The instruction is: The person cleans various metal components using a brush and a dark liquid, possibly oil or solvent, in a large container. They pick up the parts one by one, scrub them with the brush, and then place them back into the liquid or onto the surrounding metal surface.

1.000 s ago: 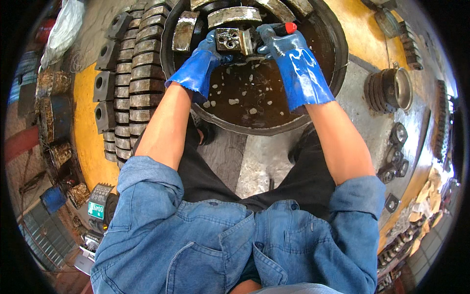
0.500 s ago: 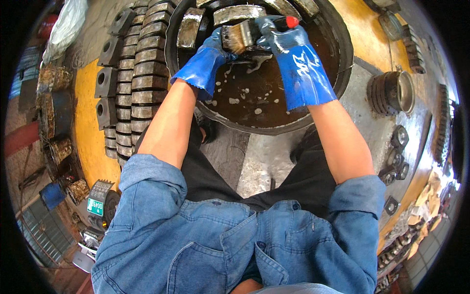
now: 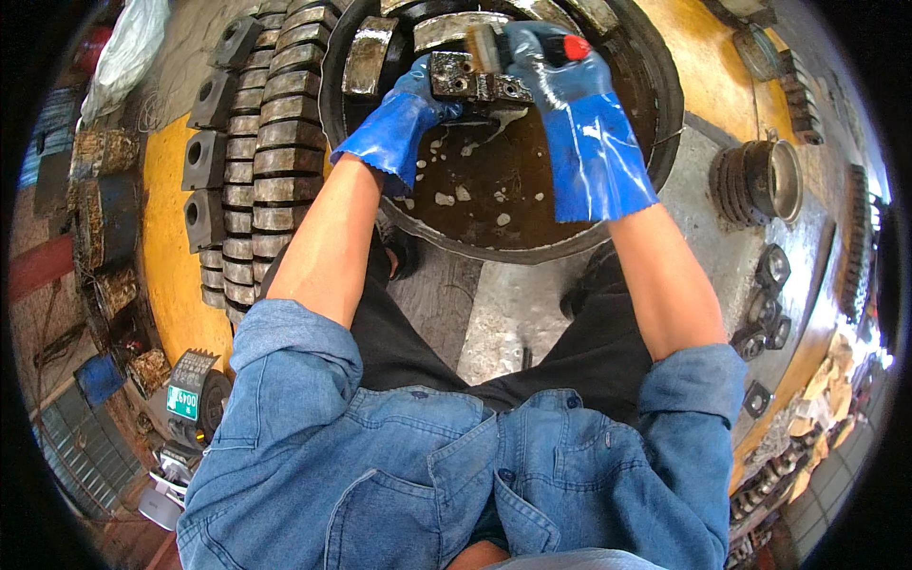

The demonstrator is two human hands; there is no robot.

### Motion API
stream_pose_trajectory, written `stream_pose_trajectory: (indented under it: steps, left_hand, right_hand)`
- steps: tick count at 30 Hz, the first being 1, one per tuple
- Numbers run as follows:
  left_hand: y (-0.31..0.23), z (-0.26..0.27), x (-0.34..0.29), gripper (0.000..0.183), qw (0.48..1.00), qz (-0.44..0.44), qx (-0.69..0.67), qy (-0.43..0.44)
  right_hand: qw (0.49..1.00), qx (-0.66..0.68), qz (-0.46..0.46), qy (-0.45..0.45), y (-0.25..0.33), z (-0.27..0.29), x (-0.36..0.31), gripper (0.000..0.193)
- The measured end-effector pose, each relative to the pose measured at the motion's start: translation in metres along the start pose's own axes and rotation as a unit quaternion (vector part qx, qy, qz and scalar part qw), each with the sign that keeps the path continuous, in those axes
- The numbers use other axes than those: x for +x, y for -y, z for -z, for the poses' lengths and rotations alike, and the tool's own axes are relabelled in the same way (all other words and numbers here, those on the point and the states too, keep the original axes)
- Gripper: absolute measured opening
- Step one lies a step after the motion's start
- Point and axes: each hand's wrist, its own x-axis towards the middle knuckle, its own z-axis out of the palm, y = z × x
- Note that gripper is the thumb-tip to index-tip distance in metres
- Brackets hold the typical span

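Observation:
Both my hands wear blue rubber gloves over a round black basin (image 3: 668, 133) with brown liquid (image 3: 494, 185) and pale foam patches in it. My left hand (image 3: 410, 104) is closed on the left end of a dark, wet metal block (image 3: 454, 78) with small holes in its face. In my right hand (image 3: 560, 76) is a paintbrush (image 3: 484, 47), its red handle end showing above the glove. The bristles are blurred and stand at the block's upper edge; whether they touch it I cannot tell. Curved metal pieces (image 3: 369, 57) lie along the basin's far side.
Left of the basin stand rows of stacked curved metal segments (image 3: 288, 161) and dark blocks with round holes (image 3: 202, 157). To the right are a ribbed metal ring (image 3: 760, 180) and several small round parts (image 3: 774, 266). A clear plastic bag (image 3: 128, 57) hangs at the upper left.
The brush has moved up and slightly right, off the block's face, so the holes now show. My right hand shifted with it; my left hand stays nearly in place.

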Motion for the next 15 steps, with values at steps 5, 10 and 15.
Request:
stream_pose_trajectory:
  steps: [5, 10, 15]
  left_hand:
    - [-0.024, 0.005, -0.005, 0.102, 0.999, 0.019, 0.021, 0.017]
    - [0.004, -0.009, 0.007, 0.109, 1.0, 0.019, 0.009, -0.013]
    - [-0.008, -0.005, 0.005, 0.108, 1.0, 0.008, 0.017, -0.003]
  right_hand:
    - [0.981, -0.076, -0.168, 0.064, 0.055, 0.017, -0.005, 0.019]
    - [0.987, -0.103, -0.126, 0.0, 0.001, 0.036, 0.019, 0.019]
    - [0.983, -0.134, -0.125, -0.009, 0.018, 0.062, 0.015, 0.019]
